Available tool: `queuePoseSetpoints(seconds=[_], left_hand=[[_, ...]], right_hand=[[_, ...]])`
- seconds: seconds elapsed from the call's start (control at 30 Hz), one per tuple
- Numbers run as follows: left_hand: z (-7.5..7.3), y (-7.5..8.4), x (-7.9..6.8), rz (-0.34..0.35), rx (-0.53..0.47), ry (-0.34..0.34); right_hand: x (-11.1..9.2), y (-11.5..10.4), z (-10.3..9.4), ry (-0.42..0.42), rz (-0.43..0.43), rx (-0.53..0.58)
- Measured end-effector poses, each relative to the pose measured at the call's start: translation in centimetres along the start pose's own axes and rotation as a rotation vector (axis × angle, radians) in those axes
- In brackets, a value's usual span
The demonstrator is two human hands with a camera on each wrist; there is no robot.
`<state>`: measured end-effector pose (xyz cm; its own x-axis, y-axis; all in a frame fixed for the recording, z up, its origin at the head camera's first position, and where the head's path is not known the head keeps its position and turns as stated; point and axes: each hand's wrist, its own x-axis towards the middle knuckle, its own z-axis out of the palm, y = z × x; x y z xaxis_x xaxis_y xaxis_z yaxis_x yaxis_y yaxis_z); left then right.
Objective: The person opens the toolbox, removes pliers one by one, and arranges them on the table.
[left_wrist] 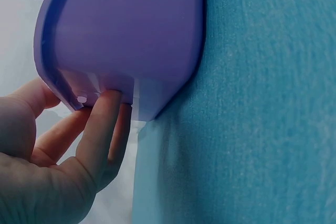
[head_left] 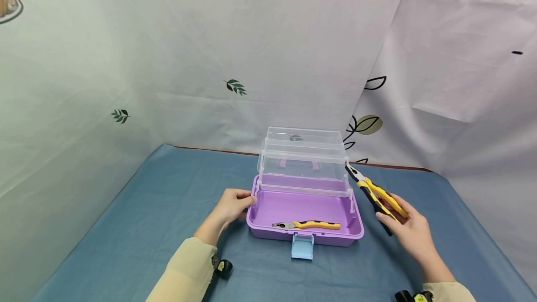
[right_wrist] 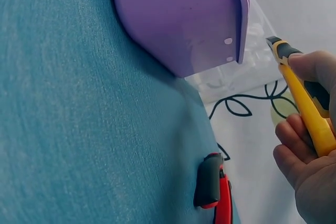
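A purple plastic toolbox [head_left: 277, 204] stands on the table with its clear lid [head_left: 302, 146] swung up at the back. Inside it, along the front wall, lies a pair of yellow-handled pliers [head_left: 319, 224]. My left hand [head_left: 230, 206] grips the box's left end, thumb over the rim and fingers [left_wrist: 102, 124] against the outer wall. To the right of the box, my right hand [head_left: 409, 229] holds a second pair of pliers [head_left: 371, 192] by its yellow and black handles. Their jaws point up and left, near the lid's right edge.
A light blue latch [head_left: 302, 246] hangs from the box's front. In the right wrist view a red and black tool handle [right_wrist: 210, 182] rests on the blue tablecloth [head_left: 168, 227]. White printed fabric [head_left: 189, 59] hangs behind the table and at its sides.
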<state>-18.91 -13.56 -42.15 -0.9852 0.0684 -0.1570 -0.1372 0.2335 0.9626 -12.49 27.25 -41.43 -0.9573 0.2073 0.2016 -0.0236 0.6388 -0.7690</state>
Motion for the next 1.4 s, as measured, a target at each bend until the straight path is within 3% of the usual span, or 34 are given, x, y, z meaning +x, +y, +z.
queuePoseSetpoints(seconds=[0.57,1.4], left_hand=[[-0.1,0.0,0.1,-0.008,0.021,-0.001],[0.1,-0.2,0.2,-0.005,0.006,0.011]], right_hand=[[-0.1,0.7,-0.4,0.046,0.003,0.006],[0.3,2.4,-1.6,0.043,0.118,-0.061]])
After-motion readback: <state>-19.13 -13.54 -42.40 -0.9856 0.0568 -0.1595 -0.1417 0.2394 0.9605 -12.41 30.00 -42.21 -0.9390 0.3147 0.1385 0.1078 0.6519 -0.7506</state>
